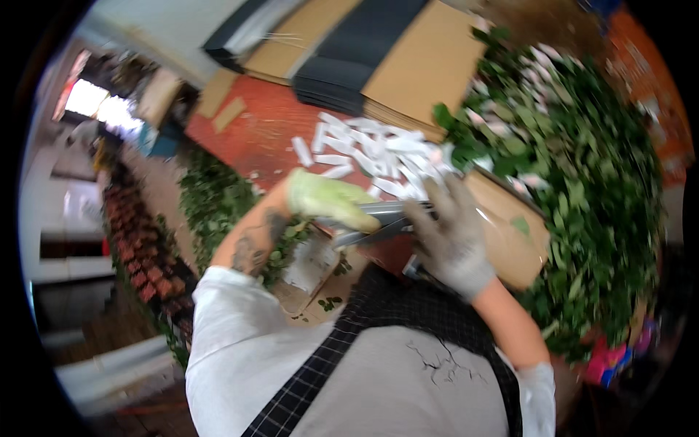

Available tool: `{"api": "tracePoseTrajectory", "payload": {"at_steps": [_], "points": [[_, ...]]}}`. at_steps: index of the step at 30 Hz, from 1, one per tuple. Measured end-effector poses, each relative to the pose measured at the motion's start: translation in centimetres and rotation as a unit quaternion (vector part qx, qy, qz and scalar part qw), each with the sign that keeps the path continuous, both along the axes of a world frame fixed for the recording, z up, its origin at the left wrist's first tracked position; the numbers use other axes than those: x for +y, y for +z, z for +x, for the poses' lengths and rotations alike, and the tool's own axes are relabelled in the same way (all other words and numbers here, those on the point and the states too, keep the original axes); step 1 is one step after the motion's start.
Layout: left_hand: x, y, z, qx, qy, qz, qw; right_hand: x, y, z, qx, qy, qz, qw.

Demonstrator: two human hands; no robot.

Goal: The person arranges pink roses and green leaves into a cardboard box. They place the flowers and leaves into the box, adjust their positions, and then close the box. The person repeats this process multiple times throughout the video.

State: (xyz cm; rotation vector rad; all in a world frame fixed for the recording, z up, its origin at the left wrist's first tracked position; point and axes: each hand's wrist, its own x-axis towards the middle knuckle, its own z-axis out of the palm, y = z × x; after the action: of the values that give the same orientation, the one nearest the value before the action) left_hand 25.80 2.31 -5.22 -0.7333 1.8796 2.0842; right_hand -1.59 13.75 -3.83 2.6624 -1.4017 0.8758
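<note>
My left hand (331,204), in a pale green glove, is closed around a long grey tool (386,218) that looks like a stapler. At the tool's right end is my right hand (455,237), in a dirty grey-white glove, its blurred fingers bent against that end. Just beyond both hands lies a loose heap of white strips (375,149) on the red tabletop (251,135). A brown sheet with a shiny surface (502,229) lies beside my right hand, a green leaf on it.
Stacked brown cardboard sheets (419,62) with black bands cover the table's far side. Leafy stems with pale pink flower heads (582,182) pile up on the right. More greenery (211,193) and rows of reddish bunches (145,255) are on the left. A white-bottomed tray (309,266) sits below my left forearm.
</note>
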Motion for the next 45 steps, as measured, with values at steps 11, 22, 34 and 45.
{"api": "tracePoseTrajectory", "payload": {"at_steps": [11,22,34,45], "points": [[4.2,-2.7,-8.6,0.454,0.528,0.311,0.647,-3.0,2.0,2.7,-0.018,-0.115,0.176,0.977],[-3.6,-14.7,-18.6,0.473,0.514,0.174,0.695,1.8,-3.0,-2.5,-0.082,-0.308,0.334,0.887],[-5.6,-17.2,-20.7,0.43,0.627,0.204,0.617,1.9,-3.9,-2.9,-0.069,-0.292,0.3,0.905],[1.6,-11.7,-11.5,0.539,0.561,0.125,0.616,2.4,-4.5,-2.6,-0.106,-0.298,0.301,0.9]]}}
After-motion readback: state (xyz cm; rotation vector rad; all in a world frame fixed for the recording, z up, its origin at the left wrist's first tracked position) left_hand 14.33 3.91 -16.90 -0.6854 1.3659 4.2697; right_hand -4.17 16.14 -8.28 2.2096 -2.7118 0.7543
